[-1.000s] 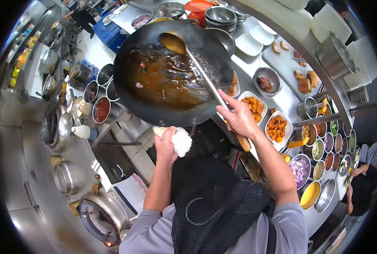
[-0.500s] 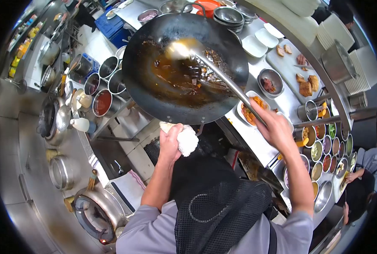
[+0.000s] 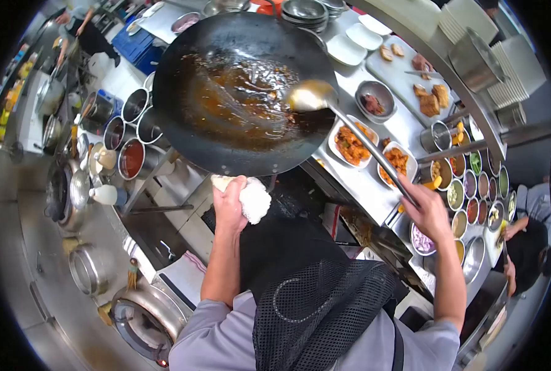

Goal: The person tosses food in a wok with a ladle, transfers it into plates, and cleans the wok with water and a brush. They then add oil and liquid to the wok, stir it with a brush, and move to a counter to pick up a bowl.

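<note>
The wok point(image 3: 182, 133) hangs tilted over the stove in front of the person, between the sauce pots point(image 3: 131, 157) on the left and the plates point(image 3: 349, 145) of fried pieces on the counter point(image 3: 374, 185) to the right. It is a wide, round bowl of dark, stiff steel, likely heavy and hot. The brown sauce point(image 3: 244, 93) pooled in it looks thin and oily, so it would slosh at any tip. The left hand point(image 3: 229, 207) is closed tight at the near rim, fingers wrapped round a folded white cloth point(image 3: 252, 199) (soft, thick, a fair guard against heat) – that padded edge seems the one safe place to take hold. The right hand point(image 3: 429, 211) is curled shut on the far end of the ladle point(image 3: 356, 133), a long, rigid metal rod with a smooth, shiny bowl resting at the wok's right side – light by comparison, probably slick with oil, and best gripped well back from the heat.
</note>
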Demonstrator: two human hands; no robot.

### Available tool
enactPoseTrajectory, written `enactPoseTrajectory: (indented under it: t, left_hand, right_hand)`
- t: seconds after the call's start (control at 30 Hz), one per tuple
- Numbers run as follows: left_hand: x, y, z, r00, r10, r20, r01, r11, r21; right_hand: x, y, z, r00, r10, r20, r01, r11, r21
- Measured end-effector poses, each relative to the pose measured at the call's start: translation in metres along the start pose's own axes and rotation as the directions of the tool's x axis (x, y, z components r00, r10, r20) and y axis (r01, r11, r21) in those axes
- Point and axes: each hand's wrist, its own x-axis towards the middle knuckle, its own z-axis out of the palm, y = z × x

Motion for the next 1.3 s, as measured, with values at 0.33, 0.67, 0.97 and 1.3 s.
enactPoseTrajectory:
  t: [0.33, 0.67, 0.97, 1.3]
  left_hand:
    - [-0.006, -0.006, -0.022, 0.989, -0.031, -0.145, 0.059, 0.98, 0.192]
    - [-0.004, 0.003, 0.008, 0.999, -0.033, -0.037, 0.039, 0.983, 0.181]
    - [0.016, 0.0, 0.008, 0.999, -0.008, 0.037, -0.001, 0.974, 0.228]
    - [0.0, 0.014, 0.009, 0.982, -0.125, -0.142, 0.144, 0.981, 0.13]
  right_hand:
    - [-0.038, -0.029, 0.074, 0.999, 0.03, 0.044, -0.048, 0.86, 0.507]
    - [-0.075, 0.003, 0.023, 0.997, -0.072, -0.018, 0.057, 0.904, -0.423]
    - [-0.118, 0.013, -0.046, 0.991, 0.026, -0.133, -0.098, 0.815, -0.571]
    - [-0.079, 0.005, 0.018, 0.968, 0.093, -0.231, -0.101, 0.995, -0.025]
